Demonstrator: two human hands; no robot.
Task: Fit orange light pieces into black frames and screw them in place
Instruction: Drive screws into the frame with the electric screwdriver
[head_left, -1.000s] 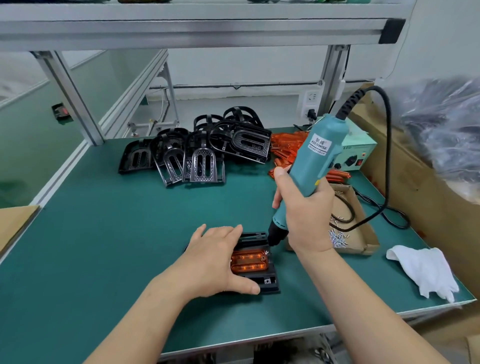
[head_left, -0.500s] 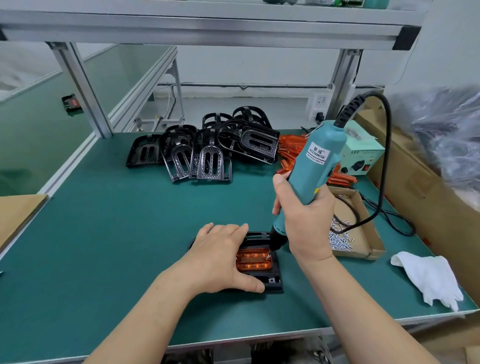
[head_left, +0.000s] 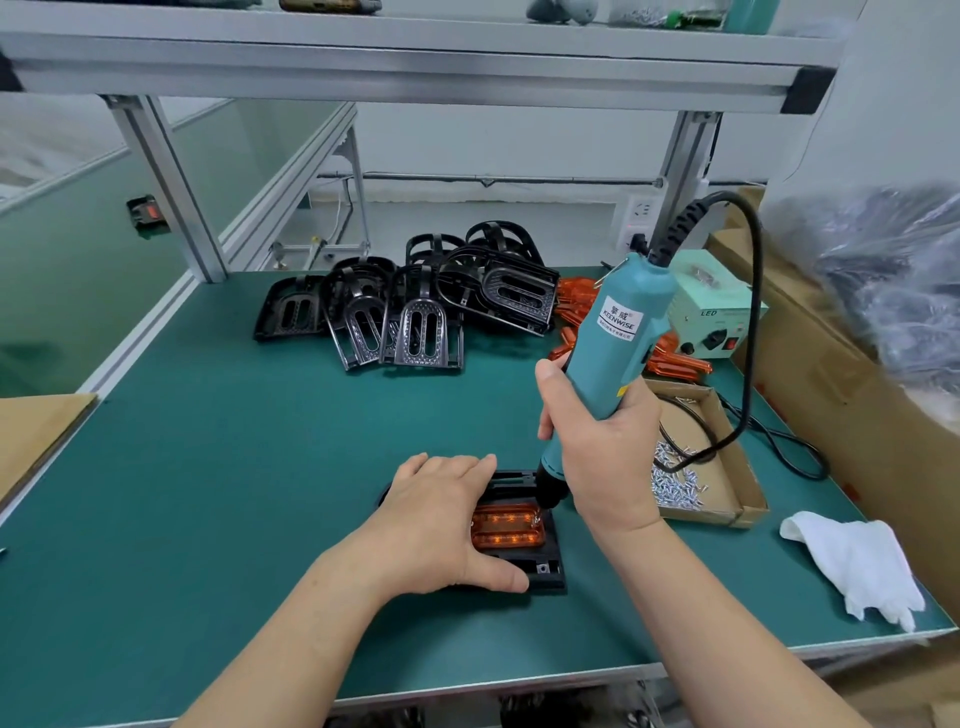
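I count one frame (head_left: 540, 569) holding one orange piece (head_left: 506, 527). My left hand (head_left: 441, 514) presses it, fingers flat. My right hand (head_left: 605, 457) has its fingers wrapped round one screwdriver (head_left: 618, 332).

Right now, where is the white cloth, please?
Head view: the white cloth lies at the near right corner of the table, beside the cardboard screw box.

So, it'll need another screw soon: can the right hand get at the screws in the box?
Probably not yet: the right hand grips the screwdriver, so it is occupied. Otherwise the screws lie exposed in the open box beside it.
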